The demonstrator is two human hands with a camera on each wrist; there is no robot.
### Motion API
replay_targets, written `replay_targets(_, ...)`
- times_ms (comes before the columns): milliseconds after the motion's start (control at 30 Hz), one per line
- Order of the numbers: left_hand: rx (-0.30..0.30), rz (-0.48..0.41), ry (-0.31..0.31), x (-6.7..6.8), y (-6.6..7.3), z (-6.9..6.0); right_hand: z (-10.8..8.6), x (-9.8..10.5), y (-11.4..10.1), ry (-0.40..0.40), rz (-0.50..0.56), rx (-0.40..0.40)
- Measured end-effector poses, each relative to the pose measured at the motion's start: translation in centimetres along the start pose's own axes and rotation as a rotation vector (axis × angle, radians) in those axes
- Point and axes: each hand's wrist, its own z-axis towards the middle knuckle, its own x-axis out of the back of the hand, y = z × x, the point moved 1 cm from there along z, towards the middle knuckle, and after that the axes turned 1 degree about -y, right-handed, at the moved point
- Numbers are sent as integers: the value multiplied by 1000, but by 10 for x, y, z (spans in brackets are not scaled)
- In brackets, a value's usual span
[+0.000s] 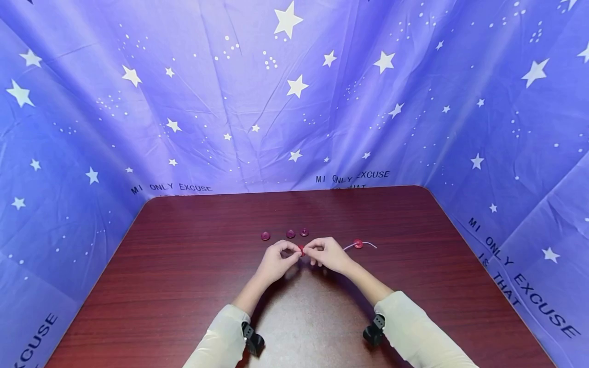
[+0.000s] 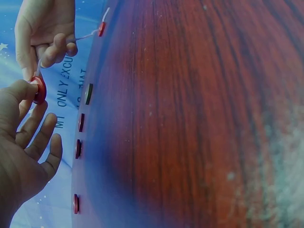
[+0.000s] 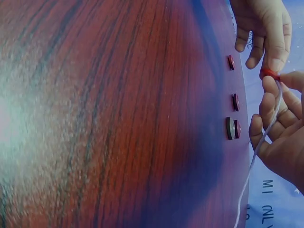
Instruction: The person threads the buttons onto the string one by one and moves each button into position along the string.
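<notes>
Between thumb and index finger, my left hand (image 1: 276, 263) (image 2: 23, 147) pinches a red button (image 1: 301, 250) (image 2: 39, 90) (image 3: 270, 73), held up off the table. Meeting it from the other side, my right hand (image 1: 330, 255) (image 3: 285, 128) pinches a pale cord (image 3: 271, 116) at the button, its other fingers curled below. Whether the cord passes through a hole is hidden by the fingertips. The cord trails past the right hand to a second red button (image 1: 358, 244) (image 2: 101, 29) threaded on it, lying on the table, with a short cord end beyond.
Behind the hands, dark red buttons (image 1: 265, 235) (image 1: 290, 233) (image 1: 304, 232) lie in a loose row on the brown table (image 1: 193, 286). A greenish-looking disc (image 3: 230, 128) shows beside them in the right wrist view. A blue star-printed curtain (image 1: 230, 102) surrounds the table's back and sides.
</notes>
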Motion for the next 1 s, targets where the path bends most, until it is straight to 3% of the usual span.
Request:
replay_targets(200,35,-5,4,1,1,0,1,0,9,-19,-32,37)
replay_targets(367,44,-21,4,1,3,0,1,-1,8,22,-182,87)
replay_targets(767,6,-43,-10,4,4,1,1,-2,5,95,-369,194)
replay_targets(1000,17,-68,-38,3,2,2,1,-1,4,88,-422,225)
